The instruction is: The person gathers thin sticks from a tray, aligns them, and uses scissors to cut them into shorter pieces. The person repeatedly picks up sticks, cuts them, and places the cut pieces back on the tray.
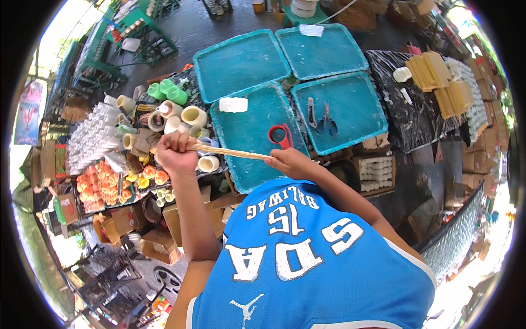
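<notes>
A bundle of thin cream-coloured strands (233,152) is stretched sideways between my hands, over the near left teal tray (246,129). My left hand (177,153) is closed round its left end, beside several cream cylinders (194,117). At the other end, the fingers of my right hand (290,164) pinch the bundle near the front of my blue jersey (323,247). Just beyond my right hand lies a red tool with a ring-shaped part (280,136). Scissors (327,119) with dark handles and a cutter knife (311,112) rest in the tray to the right.
Several teal trays cover the table, with a white paper (233,105) on one. White cylinders (96,134), green cups (167,91) and orange pieces (98,186) crowd the left side. Yellow slabs (430,71) lie on black plastic (392,104) at right. Cardboard boxes (160,245) stand below left.
</notes>
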`<state>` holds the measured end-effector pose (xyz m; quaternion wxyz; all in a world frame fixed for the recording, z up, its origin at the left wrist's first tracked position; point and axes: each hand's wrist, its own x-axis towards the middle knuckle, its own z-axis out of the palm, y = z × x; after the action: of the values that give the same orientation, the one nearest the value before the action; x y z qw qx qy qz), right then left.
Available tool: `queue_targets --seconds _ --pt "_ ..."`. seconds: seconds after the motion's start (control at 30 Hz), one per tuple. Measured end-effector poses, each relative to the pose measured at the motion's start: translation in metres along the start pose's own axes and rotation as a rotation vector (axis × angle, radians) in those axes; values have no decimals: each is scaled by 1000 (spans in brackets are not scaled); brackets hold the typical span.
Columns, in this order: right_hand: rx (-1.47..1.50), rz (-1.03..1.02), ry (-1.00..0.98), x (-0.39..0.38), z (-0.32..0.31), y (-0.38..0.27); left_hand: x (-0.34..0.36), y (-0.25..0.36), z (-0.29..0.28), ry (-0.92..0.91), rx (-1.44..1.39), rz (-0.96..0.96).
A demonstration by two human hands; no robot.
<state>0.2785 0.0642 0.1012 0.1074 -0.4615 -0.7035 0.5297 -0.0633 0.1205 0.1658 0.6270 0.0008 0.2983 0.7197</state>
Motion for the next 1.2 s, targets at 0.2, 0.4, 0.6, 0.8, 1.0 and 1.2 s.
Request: queue_targets --seconds 0.2,0.4,0.6,0.8,1.0,1.2 --pt "15 -67 -17 4 5 -24 -16 -33 4 -122 -53 -172" --pt "223 -308 229 25 21 -53 -47 -87 38 -230 329 -120" --pt "-39 -589 654 12 -30 -92 -65 -112 37 -519 930 6" --pt "-345 -664 545 -7 -62 -89 -82 -120 45 -636 1155 -106" --pt "-323 -687 586 -15 -61 -88 -88 -115 41 -693 824 -332" --pt "-127 -624 615 -20 -61 -97 -89 -119 36 -661 1034 -171"
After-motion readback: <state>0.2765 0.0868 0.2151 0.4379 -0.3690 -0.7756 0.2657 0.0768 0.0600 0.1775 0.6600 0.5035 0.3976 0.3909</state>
